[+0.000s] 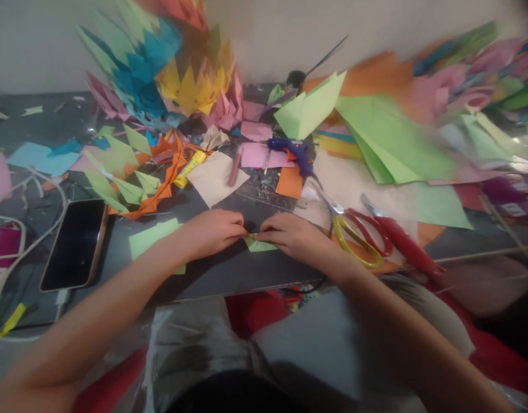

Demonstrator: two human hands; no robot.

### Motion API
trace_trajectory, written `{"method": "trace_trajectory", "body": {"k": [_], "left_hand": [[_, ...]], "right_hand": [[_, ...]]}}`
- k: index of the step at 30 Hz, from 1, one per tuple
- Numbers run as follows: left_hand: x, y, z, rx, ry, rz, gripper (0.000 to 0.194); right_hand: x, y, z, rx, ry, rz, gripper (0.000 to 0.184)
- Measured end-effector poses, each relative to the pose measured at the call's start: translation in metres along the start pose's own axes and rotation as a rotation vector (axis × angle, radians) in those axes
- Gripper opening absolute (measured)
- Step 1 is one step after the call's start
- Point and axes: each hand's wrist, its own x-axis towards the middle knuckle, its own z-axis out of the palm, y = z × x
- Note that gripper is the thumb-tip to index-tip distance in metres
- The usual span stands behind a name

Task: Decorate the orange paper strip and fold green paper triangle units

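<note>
Between my two hands is a small piece of light green paper [260, 245], partly covered by my fingers. My left hand [216, 232] pinches its upper left part, the thumb and fingers pressed together. From the other side my right hand [289, 232] pinches the same paper, its fingertips almost meeting the left ones. Whether the piece is creased under my fingers is hidden. Another light green sheet [152, 236] lies flat under my left forearm. To the right of my right hand lie scissors [362, 235] with red and yellow handles.
A phone [74, 244] on a white cable lies at the left. Behind my hands are a blue glue gun [293, 152], a yellow glue stick [190, 169] and a red-handled cutter [405, 244]. Folded paper shapes [190, 86] stand at the back; green sheets [388, 137] pile up right.
</note>
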Motion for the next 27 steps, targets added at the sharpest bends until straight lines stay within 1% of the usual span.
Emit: {"method": "trace_trajectory", "body": {"k": [3, 5, 9, 11, 13, 17, 20, 23, 25, 27], "left_hand": [[-0.003, 0.007, -0.006, 0.067, -0.073, -0.102, 0.023], [-0.004, 0.013, -0.010, 0.081, -0.113, -0.179, 0.026], [-0.004, 0.023, -0.017, 0.110, -0.158, -0.298, 0.029], [-0.004, 0.026, -0.019, 0.117, -0.173, -0.340, 0.030], [-0.004, 0.027, -0.021, 0.113, -0.179, -0.369, 0.029], [-0.006, 0.026, -0.021, 0.090, -0.174, -0.383, 0.029], [-0.007, 0.025, -0.019, 0.072, -0.176, -0.379, 0.028], [-0.007, 0.024, -0.014, 0.086, -0.151, -0.349, 0.028], [-0.005, 0.024, -0.009, 0.119, -0.117, -0.297, 0.028], [-0.002, 0.025, -0.003, 0.158, -0.066, -0.237, 0.030]], "right_hand": [[0.002, -0.001, -0.002, -0.025, -0.016, -0.021, 0.029], [0.003, 0.001, 0.000, 0.001, -0.007, -0.016, 0.028], [0.001, 0.006, 0.006, 0.118, 0.016, 0.028, 0.033], [0.000, 0.008, 0.007, 0.147, -0.014, 0.054, 0.038], [-0.001, 0.007, 0.004, 0.134, -0.050, 0.114, 0.038], [-0.003, 0.005, -0.003, 0.111, -0.067, 0.232, 0.036], [-0.006, 0.008, -0.004, 0.136, -0.045, 0.250, 0.034], [-0.008, 0.011, -0.005, 0.153, -0.024, 0.228, 0.033], [-0.009, 0.009, -0.007, 0.175, 0.045, 0.210, 0.031], [-0.008, 0.003, -0.011, 0.204, 0.136, 0.199, 0.024]]}}
